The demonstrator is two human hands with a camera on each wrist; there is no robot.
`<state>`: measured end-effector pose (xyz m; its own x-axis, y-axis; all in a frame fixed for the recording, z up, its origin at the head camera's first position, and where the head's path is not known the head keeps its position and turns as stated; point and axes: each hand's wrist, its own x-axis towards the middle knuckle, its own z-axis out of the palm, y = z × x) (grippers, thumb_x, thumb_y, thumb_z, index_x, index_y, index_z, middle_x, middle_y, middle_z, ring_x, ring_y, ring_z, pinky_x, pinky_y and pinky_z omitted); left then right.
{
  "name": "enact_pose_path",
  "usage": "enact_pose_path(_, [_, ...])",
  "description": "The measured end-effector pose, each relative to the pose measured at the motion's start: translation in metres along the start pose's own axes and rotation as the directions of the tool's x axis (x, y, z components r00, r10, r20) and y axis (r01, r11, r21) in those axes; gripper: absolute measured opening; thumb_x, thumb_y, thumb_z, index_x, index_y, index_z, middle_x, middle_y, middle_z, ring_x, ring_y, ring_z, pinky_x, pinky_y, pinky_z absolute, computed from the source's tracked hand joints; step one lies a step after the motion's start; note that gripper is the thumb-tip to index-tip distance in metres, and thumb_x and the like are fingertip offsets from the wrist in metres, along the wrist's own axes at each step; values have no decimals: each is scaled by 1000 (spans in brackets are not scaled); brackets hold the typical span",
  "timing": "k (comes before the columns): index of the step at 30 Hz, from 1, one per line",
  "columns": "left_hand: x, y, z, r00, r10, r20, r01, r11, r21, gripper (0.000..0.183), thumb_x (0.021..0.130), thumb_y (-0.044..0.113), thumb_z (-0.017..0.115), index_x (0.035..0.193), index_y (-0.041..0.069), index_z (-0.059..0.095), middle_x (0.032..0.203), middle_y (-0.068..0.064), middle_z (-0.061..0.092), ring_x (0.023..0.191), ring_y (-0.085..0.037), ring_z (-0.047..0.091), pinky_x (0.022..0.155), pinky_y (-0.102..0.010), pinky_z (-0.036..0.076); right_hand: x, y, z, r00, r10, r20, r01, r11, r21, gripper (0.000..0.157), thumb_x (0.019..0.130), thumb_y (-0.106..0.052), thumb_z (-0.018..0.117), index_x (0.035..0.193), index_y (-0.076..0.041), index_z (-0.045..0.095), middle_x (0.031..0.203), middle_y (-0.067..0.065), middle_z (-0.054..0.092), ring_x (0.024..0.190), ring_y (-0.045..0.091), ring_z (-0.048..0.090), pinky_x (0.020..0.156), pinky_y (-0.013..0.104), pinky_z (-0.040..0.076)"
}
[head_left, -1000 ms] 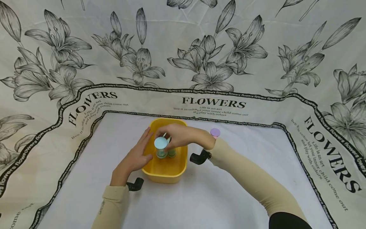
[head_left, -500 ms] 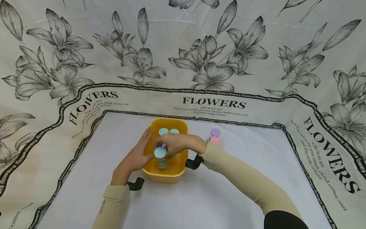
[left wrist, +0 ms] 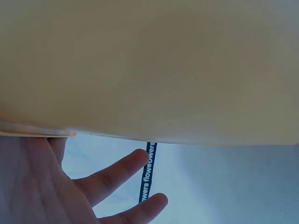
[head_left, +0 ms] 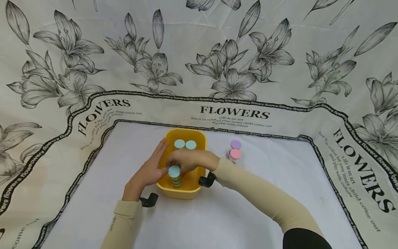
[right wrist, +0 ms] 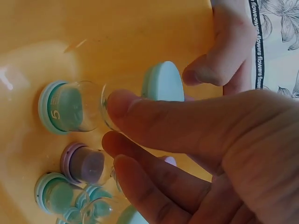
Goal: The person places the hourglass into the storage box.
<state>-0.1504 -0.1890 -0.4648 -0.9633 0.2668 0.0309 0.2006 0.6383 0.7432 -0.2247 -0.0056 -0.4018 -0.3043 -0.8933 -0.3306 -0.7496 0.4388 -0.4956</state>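
My right hand is inside a yellow plastic bin. Thumb and fingertips pinch the clear glass of a mint-capped sand timer, upright near the bin's front. In the right wrist view, teal sand fills its lower bulb, by a "5". Two more mint-capped sand timers stand at the back of the bin; a purple one shows beside them in the right wrist view. My left hand holds the bin's left rim, thumb bent over inside. Its straight, spread fingers are outside.
Right of the bin, on the white tablecloth, stand a pink-capped sand timer and a purple-capped one. Behind them rises a flower-printed cloth with a black lettered border.
My right hand has moved the mint-capped timer toward the bin's front and lowered it. Both timers at the back came into sight. My left hand stays at the rim.
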Motion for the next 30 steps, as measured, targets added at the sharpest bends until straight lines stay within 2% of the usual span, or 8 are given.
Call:
enact_pose_path(13, [0,-1,2,1000,-7,-9,7,1000,4,93,82,9,55,166,16,17,175,6,-3,161,-30,10,125,-64,21,6,-1,3,999,33,6,-32,995,-89,45,79,-6,89,121,-8,72,118,2,74,107,12,66,101,24,54])
enact_pose_path(24, [0,2,2,1000,-17,-8,17,1000,-24,95,79,8,56,166,16,18,175,7,-4,161,-31,10,125,-64,20,9,3,5,995,94,21,-93,994,-49,43,83,-4,84,123,-10,70,122,2,74,107,12,66,101,25,54])
enact_pose_path(30, [-1,2,2,1000,-14,-11,14,999,-29,94,80,9,56,166,16,18,175,7,-3,161,-31,10,125,-64,20,9,2,4,996,86,24,-86,996,-29,43,84,-3,83,124,-9,70,123,3,74,108,13,66,101,26,55])
